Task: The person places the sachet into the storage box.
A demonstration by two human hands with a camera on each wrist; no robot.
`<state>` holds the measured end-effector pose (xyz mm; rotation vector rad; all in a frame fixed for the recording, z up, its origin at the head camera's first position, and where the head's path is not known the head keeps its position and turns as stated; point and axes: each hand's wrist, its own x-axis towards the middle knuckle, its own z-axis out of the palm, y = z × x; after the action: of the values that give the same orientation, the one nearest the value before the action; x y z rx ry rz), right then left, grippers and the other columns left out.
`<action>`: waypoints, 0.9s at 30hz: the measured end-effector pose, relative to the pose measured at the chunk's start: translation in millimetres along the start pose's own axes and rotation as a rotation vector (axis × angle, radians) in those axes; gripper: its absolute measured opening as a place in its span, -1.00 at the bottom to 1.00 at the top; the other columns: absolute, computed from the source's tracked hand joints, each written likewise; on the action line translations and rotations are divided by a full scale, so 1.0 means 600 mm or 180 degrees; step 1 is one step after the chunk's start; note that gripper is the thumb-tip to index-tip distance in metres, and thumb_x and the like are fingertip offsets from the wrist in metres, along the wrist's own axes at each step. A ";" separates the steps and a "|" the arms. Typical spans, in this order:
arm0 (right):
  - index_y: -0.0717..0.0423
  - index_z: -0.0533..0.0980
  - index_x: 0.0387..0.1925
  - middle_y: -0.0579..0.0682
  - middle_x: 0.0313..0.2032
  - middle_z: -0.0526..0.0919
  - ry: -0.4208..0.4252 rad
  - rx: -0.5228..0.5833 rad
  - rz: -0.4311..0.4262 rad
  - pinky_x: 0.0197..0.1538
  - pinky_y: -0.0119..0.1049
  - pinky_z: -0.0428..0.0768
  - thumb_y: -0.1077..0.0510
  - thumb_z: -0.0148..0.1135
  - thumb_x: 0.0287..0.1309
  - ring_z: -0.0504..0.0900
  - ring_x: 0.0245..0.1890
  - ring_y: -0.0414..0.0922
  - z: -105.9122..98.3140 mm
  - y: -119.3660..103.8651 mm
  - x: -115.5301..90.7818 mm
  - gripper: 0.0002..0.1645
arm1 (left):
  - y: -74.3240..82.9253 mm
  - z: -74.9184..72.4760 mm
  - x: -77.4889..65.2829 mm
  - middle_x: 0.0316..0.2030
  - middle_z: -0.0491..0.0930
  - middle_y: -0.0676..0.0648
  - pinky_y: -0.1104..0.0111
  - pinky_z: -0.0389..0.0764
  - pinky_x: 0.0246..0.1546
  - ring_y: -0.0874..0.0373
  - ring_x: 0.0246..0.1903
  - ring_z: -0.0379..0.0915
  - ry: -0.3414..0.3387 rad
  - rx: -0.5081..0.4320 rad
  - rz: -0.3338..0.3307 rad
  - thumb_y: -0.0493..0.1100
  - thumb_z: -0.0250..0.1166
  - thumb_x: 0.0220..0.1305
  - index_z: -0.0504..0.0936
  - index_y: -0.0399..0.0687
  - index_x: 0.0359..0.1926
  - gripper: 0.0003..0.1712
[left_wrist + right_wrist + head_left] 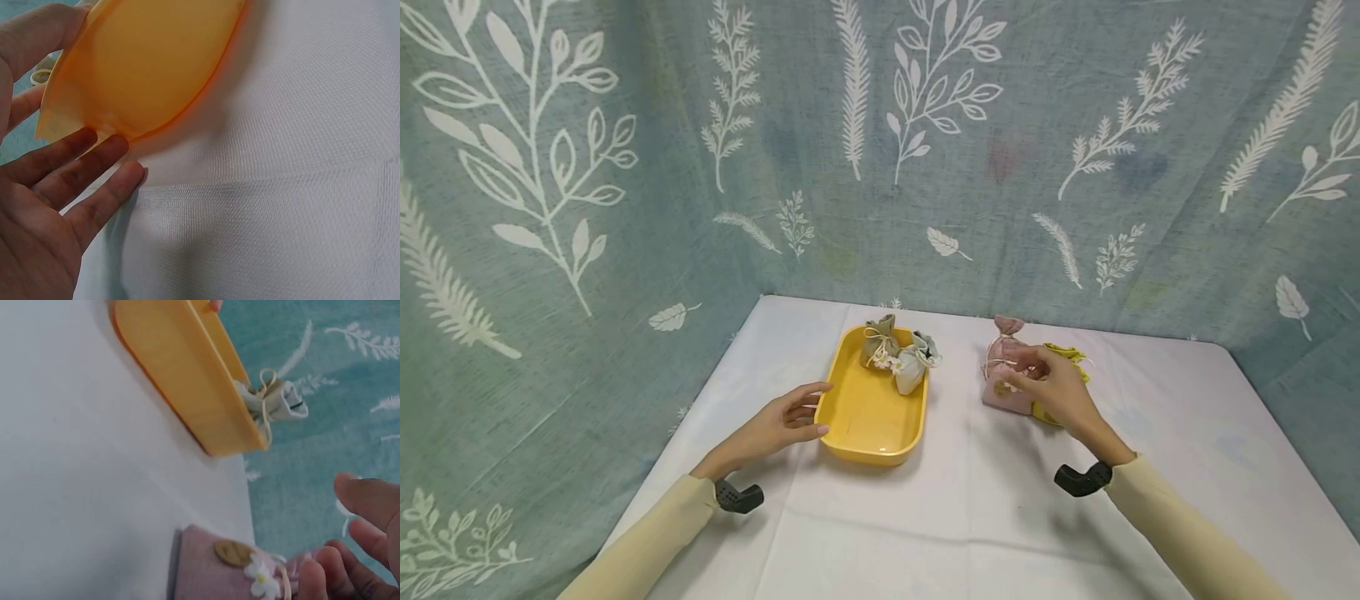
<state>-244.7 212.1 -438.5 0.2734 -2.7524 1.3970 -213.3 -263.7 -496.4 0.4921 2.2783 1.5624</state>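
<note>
A yellow tray (857, 421) stands on the table, two small drawstring pouches at its far end: one olive-brown (880, 342), one pale grey-green (912, 371). My left hand (786, 421) is at the tray's left side, fingers spread and lightly bent; in the left wrist view its fingertips (112, 147) lie right at the tray's wall. My right hand (1056, 387) reaches to a pink pouch (1007, 400) with a white flower and an oval tag. In the right wrist view the thumb stands apart from the fingers, which are close to the pouch's tied neck.
A bright yellow pouch (1048, 414) stands beside the pink one, partly hidden behind my right hand. White cloth (880, 533) covers the table. A grey-green curtain (970, 208) with white leaf prints hangs along the back and sides.
</note>
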 end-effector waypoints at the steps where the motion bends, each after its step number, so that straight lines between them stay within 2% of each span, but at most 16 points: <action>1: 0.10 0.57 0.22 0.06 -0.08 0.66 0.0009 -0.0012 0.0025 -0.21 -0.27 0.64 -0.12 0.42 0.30 0.60 -0.15 -0.02 -0.005 0.004 -0.004 -0.41 | 0.000 0.000 0.000 0.47 0.31 -0.11 0.06 0.46 0.35 -0.09 0.35 0.38 -0.0003 -0.0002 -0.0002 0.03 0.44 0.35 0.21 0.19 0.58 -0.11; 6: 0.04 0.58 0.24 0.05 -0.09 0.64 0.0057 0.0035 0.0111 -0.23 -0.28 0.66 -0.21 0.40 0.29 0.60 -0.13 -0.01 -0.023 0.015 -0.023 -0.37 | 0.000 0.000 0.000 0.47 0.31 -0.12 0.10 0.47 0.34 -0.09 0.35 0.38 -0.0020 -0.0018 -0.0018 0.02 0.45 0.35 0.19 0.13 0.59 -0.09; 13: -0.02 0.60 0.21 0.01 -0.08 0.65 0.0197 0.0031 -0.0005 -0.20 -0.32 0.66 -0.17 0.37 0.33 0.61 -0.14 -0.05 -0.046 0.028 -0.043 -0.47 | 0.000 0.000 0.004 0.47 0.31 -0.12 0.12 0.49 0.33 -0.08 0.34 0.40 0.0001 -0.0011 -0.0071 -0.01 0.45 0.35 0.20 0.15 0.59 -0.09; 18: 0.02 0.59 0.19 0.03 -0.12 0.66 0.0323 -0.0078 0.0009 -0.27 -0.34 0.64 -0.22 0.36 0.32 0.60 -0.19 -0.09 -0.060 0.048 -0.055 -0.43 | -0.001 0.000 0.004 0.46 0.31 -0.14 0.12 0.49 0.33 -0.08 0.33 0.40 -0.0002 -0.0009 -0.0076 0.02 0.46 0.33 0.20 0.15 0.59 -0.07; 27: 0.11 0.50 0.27 0.13 -0.13 0.66 0.0464 0.0001 0.0172 -0.35 -0.17 0.72 -0.19 0.36 0.33 0.62 -0.25 0.00 -0.080 0.077 -0.072 -0.34 | -0.004 -0.001 0.006 0.46 0.31 -0.15 0.10 0.48 0.34 -0.09 0.34 0.39 0.0007 0.0001 -0.0089 0.03 0.47 0.32 0.20 0.17 0.59 -0.07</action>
<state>-212.4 283.2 -452.1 0.0932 -2.6601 1.3702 -217.2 -263.4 -498.6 0.4569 2.2774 1.5499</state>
